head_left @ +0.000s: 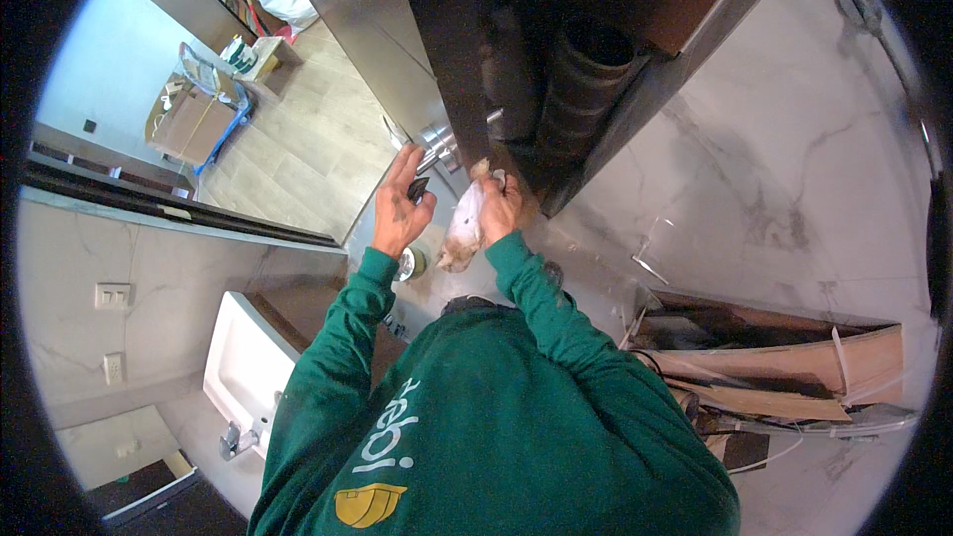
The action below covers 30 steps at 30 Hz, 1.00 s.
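Observation:
My left hand [399, 208] is raised with its index and middle fingers stretched toward a silver door handle [440, 144] on the edge of a door. Between that hand's thumb and fingers sits a small dark object [418, 189], whose kind I cannot make out. My right hand [502, 206] grips a crumpled white rag [465, 228] with brownish stains, and its lower end hangs down. Below my left wrist, a small round tin [411, 263] is partly hidden by my sleeve.
A white washbasin [250, 362] stands at the left. Beyond the doorway, a cardboard box [191, 124] rests on the wood-look floor. Dark cylinders [586, 79] fill a recess ahead. On the right lies an open wooden box [794, 362] near cables, below a marbled wall [735, 189].

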### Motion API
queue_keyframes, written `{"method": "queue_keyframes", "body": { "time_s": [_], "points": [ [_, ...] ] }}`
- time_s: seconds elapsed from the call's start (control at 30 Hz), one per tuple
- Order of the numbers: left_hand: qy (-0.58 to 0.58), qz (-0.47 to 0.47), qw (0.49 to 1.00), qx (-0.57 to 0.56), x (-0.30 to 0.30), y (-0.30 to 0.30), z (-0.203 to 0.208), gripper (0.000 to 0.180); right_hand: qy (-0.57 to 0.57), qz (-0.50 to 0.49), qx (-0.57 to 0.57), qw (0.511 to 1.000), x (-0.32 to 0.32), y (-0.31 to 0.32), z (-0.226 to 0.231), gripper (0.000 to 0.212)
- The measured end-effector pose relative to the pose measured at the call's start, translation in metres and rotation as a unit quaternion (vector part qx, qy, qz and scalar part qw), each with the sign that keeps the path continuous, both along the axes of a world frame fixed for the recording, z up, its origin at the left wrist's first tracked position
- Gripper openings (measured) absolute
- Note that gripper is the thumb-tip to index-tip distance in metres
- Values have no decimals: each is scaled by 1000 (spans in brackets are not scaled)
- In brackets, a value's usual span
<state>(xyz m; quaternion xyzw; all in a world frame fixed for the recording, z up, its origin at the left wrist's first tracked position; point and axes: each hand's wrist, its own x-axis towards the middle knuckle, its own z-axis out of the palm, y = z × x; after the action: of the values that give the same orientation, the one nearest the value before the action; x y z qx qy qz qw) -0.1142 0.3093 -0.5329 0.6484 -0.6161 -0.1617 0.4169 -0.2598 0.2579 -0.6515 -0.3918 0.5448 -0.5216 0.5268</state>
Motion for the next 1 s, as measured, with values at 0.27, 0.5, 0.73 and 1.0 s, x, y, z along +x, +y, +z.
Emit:
{"method": "queue_keyframes", "body": {
  "time_s": [0.27,0.5,0.73,1.0],
  "points": [
    [-3,-1,1000,10,3,2,-3,67,26,3,-9,1000,-5,9,13,32],
    [-23,-10,1000,12,5,1,3,68,90,-3,55,994,-13,20,-7,36],
    [-77,-7,997,23,6,1,5,69,31,155,-175,972,-100,110,231,22],
    [-19,-18,999,32,3,1,7,70,-17,130,-402,906,-113,118,240,27]
  ]
}}
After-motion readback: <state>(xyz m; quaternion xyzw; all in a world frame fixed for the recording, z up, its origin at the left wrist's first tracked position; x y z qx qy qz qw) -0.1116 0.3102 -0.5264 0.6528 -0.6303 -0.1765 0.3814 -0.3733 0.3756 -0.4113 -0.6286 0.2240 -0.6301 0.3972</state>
